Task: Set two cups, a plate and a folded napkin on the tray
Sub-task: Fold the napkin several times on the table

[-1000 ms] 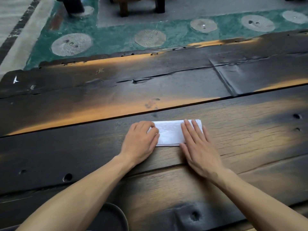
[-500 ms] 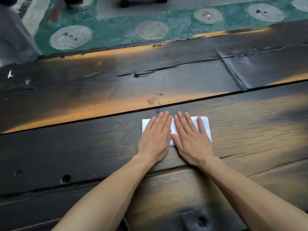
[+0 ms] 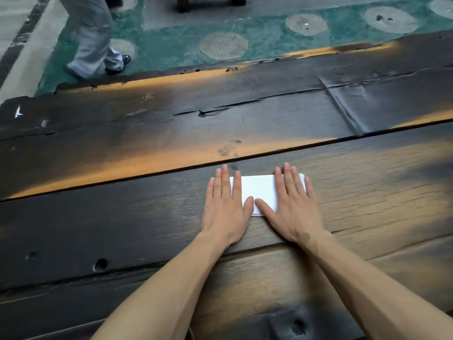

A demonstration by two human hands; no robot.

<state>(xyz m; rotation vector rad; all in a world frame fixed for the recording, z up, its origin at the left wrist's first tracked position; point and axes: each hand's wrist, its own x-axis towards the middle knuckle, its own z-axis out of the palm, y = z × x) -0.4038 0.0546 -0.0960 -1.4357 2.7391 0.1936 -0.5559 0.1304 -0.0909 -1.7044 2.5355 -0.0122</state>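
Note:
A white folded napkin [image 3: 259,190] lies flat on the dark wooden table [image 3: 122,217], a little right of the middle. My left hand [image 3: 225,204] lies flat with straight fingers on the napkin's left end. My right hand [image 3: 291,204] presses flat on its right end. The two thumbs nearly meet at the napkin's near edge. No cup, plate or tray shows clearly; a dark curved rim [image 3: 190,333] peeks out at the bottom edge under my left forearm.
The table is made of rough dark planks with cracks and holes [image 3: 100,264]. Beyond its far edge lies a green patterned floor [image 3: 264,40]. A person's legs in grey trousers [image 3: 93,35] stand at the far left, and wooden furniture legs [image 3: 183,3] at the top.
My hands have slid apart from the napkin's middle to its two ends. A person's legs have come into view at the upper left.

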